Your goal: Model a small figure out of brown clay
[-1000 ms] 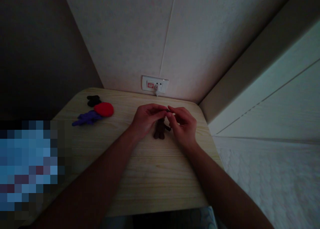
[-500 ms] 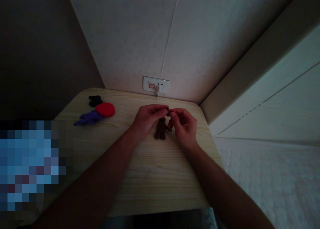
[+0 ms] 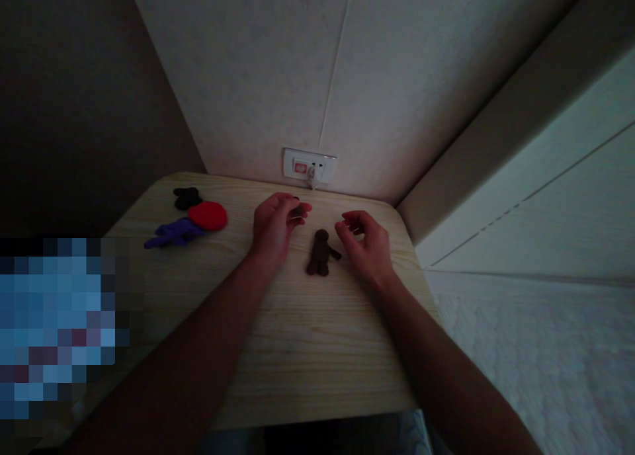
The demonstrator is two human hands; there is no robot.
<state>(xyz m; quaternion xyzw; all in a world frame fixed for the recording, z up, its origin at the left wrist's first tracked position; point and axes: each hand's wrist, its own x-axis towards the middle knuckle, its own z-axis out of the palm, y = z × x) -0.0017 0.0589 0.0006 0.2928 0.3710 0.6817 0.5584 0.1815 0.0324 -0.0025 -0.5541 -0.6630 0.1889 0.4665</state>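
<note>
A small brown figure, apparently modelling clay (image 3: 321, 251), lies on the wooden tabletop (image 3: 297, 349). It has a round head, two short legs and one arm sticking out to the right. Left of the figure is my left hand (image 3: 275, 227), its thumb and forefinger pinched on a small dark piece of clay (image 3: 296, 198), mostly hidden by the fingers. My right hand (image 3: 367, 243) is just right of the figure, fingers loosely curved, thumb and forefinger apart with nothing visible between them. Neither hand appears to touch the figure.
At the table's back left lie a black lump (image 3: 186, 198), a flat red piece (image 3: 208, 215) and a purple piece (image 3: 176, 233), close together. A wall socket (image 3: 310, 166) with a plug sits behind the table. A white quilted surface (image 3: 536, 356) is on the right. The left edge is pixelated.
My hands have moved apart from where they met above the figure's head. The small dark piece went left with my left hand; my right hand let go. The figure's head is now uncovered.
</note>
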